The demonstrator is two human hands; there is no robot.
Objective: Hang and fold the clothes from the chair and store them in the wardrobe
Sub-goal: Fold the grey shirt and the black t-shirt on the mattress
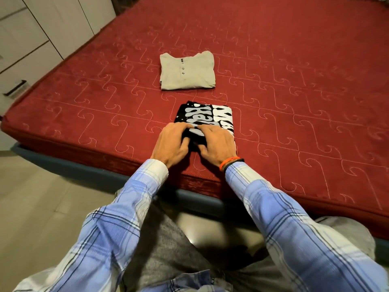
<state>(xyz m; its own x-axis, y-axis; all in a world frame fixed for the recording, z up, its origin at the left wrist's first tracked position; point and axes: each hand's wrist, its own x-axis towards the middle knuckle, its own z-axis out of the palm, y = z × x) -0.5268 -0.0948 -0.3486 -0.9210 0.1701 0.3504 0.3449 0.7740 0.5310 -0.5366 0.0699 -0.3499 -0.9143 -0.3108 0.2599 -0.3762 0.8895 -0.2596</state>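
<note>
A folded black T-shirt with white lettering (207, 116) lies on the red mattress (294, 91) near its front edge. My left hand (171, 143) and my right hand (215, 145) sit side by side on the shirt's near edge, fingers curled over the fabric and gripping it. Farther back on the mattress lies a folded beige button-neck shirt (187, 71), untouched. The near part of the black shirt is hidden under my hands.
White wardrobe panels (42, 28) with a dark handle (15, 87) stand at the left of the bed. A dark blue bed frame (63, 165) runs under the mattress. Light floor (42, 203) lies at the left front.
</note>
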